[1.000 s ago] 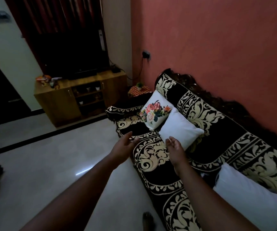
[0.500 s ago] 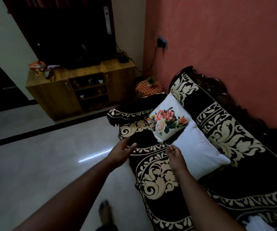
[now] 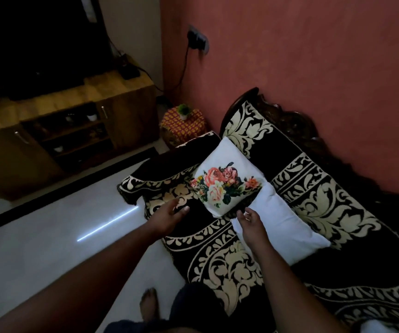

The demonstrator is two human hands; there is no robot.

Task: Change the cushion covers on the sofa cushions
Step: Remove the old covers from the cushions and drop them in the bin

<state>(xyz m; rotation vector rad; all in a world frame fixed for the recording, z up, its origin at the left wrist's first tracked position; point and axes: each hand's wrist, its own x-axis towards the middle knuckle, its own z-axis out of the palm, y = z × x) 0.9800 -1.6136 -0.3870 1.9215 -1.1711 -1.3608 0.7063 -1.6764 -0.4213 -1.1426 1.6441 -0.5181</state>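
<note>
A white cushion with a floral print (image 3: 227, 181) leans at the far end of the sofa (image 3: 318, 205), which wears a black and cream patterned throw. A plain white cushion (image 3: 282, 227) lies beside it, partly under its corner. My left hand (image 3: 169, 217) hovers open over the seat, just left of the floral cushion's lower corner. My right hand (image 3: 251, 224) reaches open toward the same corner, over the near edge of the plain cushion. Neither hand holds anything.
A wooden TV cabinet (image 3: 56, 131) with a dark screen stands at the back left. A small stool with a patterned cloth and a potted plant (image 3: 184, 121) sits between cabinet and sofa. Pale tiled floor (image 3: 49, 241) lies left. My foot (image 3: 148, 306) stands near the sofa's front.
I have stepped closer to the sofa's far end. Both hands have moved forward and now sit just short of the floral cushion's lower corner, still open.
</note>
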